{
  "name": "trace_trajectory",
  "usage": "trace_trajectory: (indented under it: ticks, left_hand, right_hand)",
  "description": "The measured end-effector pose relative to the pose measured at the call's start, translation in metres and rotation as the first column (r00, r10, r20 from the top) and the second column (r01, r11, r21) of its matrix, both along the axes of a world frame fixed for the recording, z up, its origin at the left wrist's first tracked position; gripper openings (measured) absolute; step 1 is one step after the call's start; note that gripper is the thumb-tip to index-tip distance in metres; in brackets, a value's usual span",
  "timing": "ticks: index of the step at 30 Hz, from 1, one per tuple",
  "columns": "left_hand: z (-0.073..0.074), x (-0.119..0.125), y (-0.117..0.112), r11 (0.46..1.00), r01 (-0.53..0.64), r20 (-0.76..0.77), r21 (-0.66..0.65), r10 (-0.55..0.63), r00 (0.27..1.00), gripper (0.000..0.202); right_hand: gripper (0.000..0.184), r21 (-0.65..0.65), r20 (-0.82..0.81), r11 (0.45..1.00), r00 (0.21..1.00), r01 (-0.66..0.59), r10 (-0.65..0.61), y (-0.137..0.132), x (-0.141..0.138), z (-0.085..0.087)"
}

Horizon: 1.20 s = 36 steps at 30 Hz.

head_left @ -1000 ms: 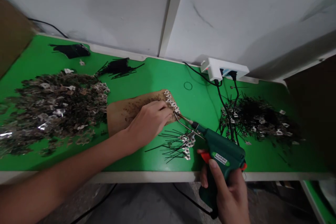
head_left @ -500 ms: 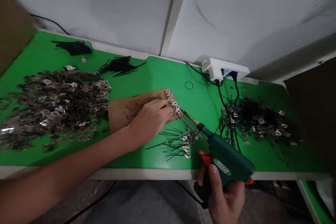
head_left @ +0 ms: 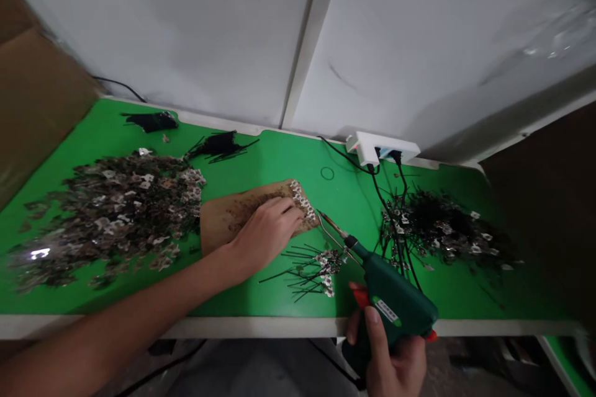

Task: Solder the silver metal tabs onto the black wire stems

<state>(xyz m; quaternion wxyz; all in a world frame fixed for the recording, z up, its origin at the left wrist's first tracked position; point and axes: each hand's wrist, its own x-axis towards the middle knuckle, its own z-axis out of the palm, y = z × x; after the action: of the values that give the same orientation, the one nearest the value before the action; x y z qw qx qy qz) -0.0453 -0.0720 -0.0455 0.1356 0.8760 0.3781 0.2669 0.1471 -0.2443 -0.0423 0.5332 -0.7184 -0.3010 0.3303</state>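
My right hand (head_left: pixel 388 356) grips a green glue gun (head_left: pixel 393 304) with a red trigger, its metal nozzle pointing up and left toward a brown cardboard sheet (head_left: pixel 223 217). My left hand (head_left: pixel 265 229) rests on that sheet with its fingers curled, the fingertips at a row of small silver metal pieces (head_left: pixel 302 200) along the sheet's right edge. What the fingers pinch is hidden. A small cluster of silver pieces with black sticks (head_left: pixel 321 263) lies between the two hands on the green table (head_left: pixel 279 155).
A large heap of silver metal pieces (head_left: pixel 112 211) covers the table's left. A tangled pile of black sticks with pieces (head_left: pixel 442 229) lies right. A white power strip (head_left: pixel 379 147) with black cords sits by the wall. Bundles of black sticks (head_left: pixel 216 144) lie at the back.
The glue gun's nozzle has drawn back from the row of pieces toward the lower right. The camera has tilted, so everything sits lower in view. My left hand stays on the sheet.
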Motion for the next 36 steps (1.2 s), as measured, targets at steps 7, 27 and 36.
trace_trajectory:
  ticks: [7, 27, 36]
  left_hand:
    - [0.0, 0.001, 0.0, 1.0, 0.016, 0.004, 0.017, -0.016, 1.0, 0.015]
    - [0.03, -0.024, -0.002, 0.996, 0.016, -0.143, 0.082, -0.004, 0.99, 0.016]
    - [0.071, -0.07, 0.018, 0.971, -0.051, -0.442, -0.234, -0.06, 0.895, 0.01]
  right_hand:
    - [0.033, 0.014, -0.025, 0.991, 0.991, 0.133, -0.133, 0.011, -0.024, 0.02]
    - [0.034, 0.087, -0.057, 0.994, 0.996, 0.067, -0.062, 0.007, -0.008, 0.005]
    - [0.027, 0.201, -0.153, 0.978, 0.984, -0.056, 0.088, 0.012, 0.013, 0.008]
